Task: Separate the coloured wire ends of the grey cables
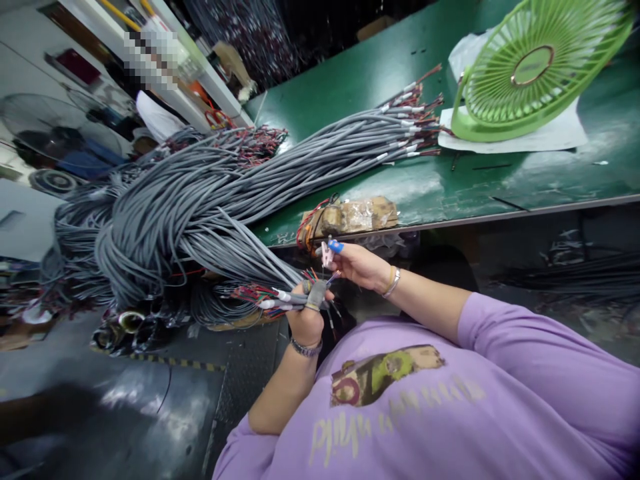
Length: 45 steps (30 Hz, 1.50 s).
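Observation:
My left hand (306, 321) is closed around grey cables (289, 300) whose stripped ends show thin coloured wires. Grey wrapping covers part of its fingers. Just above, my right hand (364, 267) pinches a small pale pink clip (327, 255) like a clothes peg, right over the wire ends (336, 275). Blue covering wraps a fingertip of that hand. Beyond the hands, at the bench edge, lies a wooden block (357, 215) with clear tape and red and black wires on it.
A large pile of grey cables (150, 207) lies across the green bench (440, 190), its bundled ends reaching right. A green fan (533, 70) stands on white paper at the right. Dark coils (133, 327) sit below the bench at left. Another person's white sleeve (157, 113) shows behind.

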Tool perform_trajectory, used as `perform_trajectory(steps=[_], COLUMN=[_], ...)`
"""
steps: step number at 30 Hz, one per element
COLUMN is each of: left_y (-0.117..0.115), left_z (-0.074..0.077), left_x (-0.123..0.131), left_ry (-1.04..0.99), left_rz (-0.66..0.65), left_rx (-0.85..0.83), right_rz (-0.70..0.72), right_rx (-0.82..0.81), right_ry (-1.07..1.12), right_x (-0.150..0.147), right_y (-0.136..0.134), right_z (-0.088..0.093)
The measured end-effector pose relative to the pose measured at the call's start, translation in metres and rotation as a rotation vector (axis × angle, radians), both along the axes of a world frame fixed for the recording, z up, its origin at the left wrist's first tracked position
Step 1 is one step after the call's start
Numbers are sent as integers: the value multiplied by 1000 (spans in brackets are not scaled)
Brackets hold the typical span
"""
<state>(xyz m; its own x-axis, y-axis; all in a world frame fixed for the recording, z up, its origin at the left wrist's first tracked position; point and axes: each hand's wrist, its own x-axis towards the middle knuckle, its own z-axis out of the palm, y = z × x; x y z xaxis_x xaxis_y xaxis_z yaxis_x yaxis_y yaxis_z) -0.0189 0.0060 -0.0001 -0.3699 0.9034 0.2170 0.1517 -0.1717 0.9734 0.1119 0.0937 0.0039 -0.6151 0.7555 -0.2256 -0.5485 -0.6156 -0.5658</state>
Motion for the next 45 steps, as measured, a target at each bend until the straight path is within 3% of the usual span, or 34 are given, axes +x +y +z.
perform_trajectory(steps=[8, 13, 21, 29, 34, 42, 45], left_y=[6, 8, 9, 1, -2, 2, 5], left_z=[1, -1, -4, -4, -6, 6, 8], left_x=[5, 6, 4, -2, -7, -2, 0], left_ry=[3, 36, 112, 114, 91, -6, -14], left_rz=[-7, 4, -44, -59, -15, -50, -53], left_rx=[33, 11, -2, -36, -61, -21, -16], right_rz=[-52, -19, -113, 74, 117, -45, -174], right_rx=[49, -12, -92, -111, -71, 108, 195], right_ry=[-66, 12, 16, 63, 53, -49, -157], right_x=[-6, -13, -20, -6, 2, 0, -1], right_y=[2, 8, 9, 2, 4, 0, -3], right_z=[-6, -10, -10, -16, -16, -8, -11])
